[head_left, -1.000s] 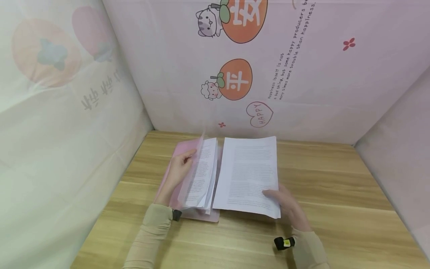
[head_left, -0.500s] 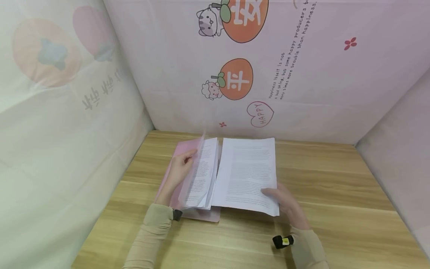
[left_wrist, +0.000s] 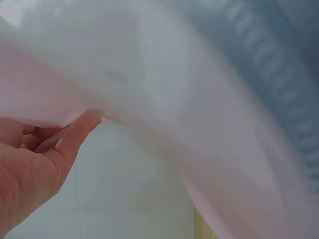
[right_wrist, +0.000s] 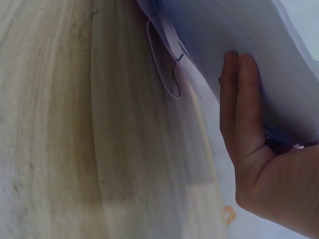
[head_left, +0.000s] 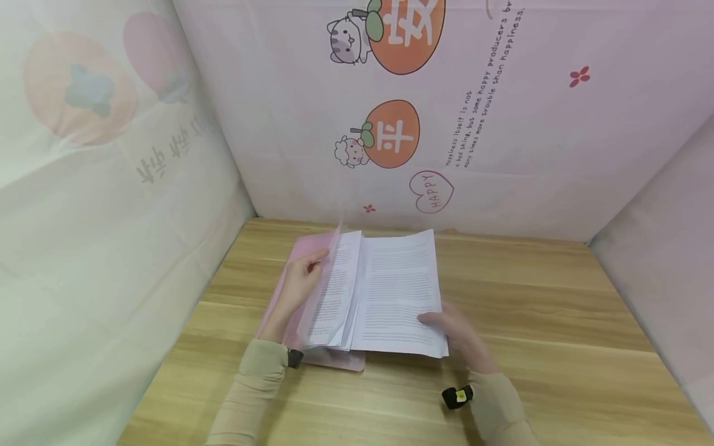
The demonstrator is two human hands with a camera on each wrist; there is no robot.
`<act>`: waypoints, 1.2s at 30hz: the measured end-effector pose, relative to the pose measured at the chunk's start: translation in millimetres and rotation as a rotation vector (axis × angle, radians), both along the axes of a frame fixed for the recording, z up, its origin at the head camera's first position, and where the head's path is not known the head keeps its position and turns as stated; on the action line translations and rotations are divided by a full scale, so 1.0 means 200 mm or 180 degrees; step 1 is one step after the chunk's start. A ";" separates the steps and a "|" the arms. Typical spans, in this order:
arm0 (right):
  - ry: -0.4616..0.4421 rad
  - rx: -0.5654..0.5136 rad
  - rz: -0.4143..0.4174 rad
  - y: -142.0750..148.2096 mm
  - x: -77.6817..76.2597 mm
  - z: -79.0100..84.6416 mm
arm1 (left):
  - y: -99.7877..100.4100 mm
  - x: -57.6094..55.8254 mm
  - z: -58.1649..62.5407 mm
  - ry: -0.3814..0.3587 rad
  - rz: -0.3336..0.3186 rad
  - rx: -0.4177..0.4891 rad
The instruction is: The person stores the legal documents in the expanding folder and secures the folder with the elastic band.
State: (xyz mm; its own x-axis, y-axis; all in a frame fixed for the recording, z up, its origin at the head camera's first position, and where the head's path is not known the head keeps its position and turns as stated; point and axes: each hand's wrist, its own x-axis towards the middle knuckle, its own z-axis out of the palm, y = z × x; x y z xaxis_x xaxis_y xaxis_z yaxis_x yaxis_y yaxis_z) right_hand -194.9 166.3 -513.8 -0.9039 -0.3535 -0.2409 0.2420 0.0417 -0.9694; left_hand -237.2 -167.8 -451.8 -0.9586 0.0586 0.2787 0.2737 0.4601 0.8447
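Note:
A pink translucent folder (head_left: 313, 243) lies on the table with printed sheets (head_left: 337, 290) inside it. My left hand (head_left: 299, 279) pinches the raised edge of the folder's clear pink cover, lifting it off the sheets; in the left wrist view the blurred cover (left_wrist: 189, 99) fills most of the picture. With thumb on top and fingers underneath, my right hand (head_left: 462, 334) holds more printed paper (head_left: 397, 291) by its lower right side. The left edge of this paper meets the folder's sheets. Seen from the right wrist, straight fingers (right_wrist: 247, 99) support the paper's underside.
The wooden table (head_left: 535, 297) runs out to both sides of the folder. White printed cloth (head_left: 496, 186) walls in the back, left and right. A black wrist strap (head_left: 457, 397) sits at the right sleeve.
My right hand has brought the paper leftward, so its left edge now reaches the sheets in the folder. The left hand has stayed in place with the cover.

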 end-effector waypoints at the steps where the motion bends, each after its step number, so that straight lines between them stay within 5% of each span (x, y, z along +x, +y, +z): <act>1: 0.0015 0.0015 0.0014 -0.01 0.00 0.00 | 0.00 0.00 0.00 0.0006 0.0001 0.0009; 26: 0.0127 0.0160 0.0073 -0.11 -0.01 0.00 | 0.02 0.02 0.00 -0.0025 -0.0017 0.0085; 31: 0.0347 0.0315 0.0264 -0.13 -0.02 0.02 | 0.03 0.01 0.00 -0.0001 0.0007 0.0088; 36: 0.0254 0.0598 0.0146 -0.13 -0.01 0.05 | 0.03 0.01 -0.01 0.0046 -0.0018 0.0040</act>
State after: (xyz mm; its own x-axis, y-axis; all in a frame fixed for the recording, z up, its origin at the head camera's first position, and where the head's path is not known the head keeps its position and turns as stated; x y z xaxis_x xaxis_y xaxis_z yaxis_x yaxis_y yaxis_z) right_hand -197.7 140.0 -503.9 -0.9067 -0.3503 -0.2347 0.1585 0.2327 -0.9596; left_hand -236.2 -162.6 -453.1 -0.9541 0.0603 0.2933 0.2884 0.4480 0.8462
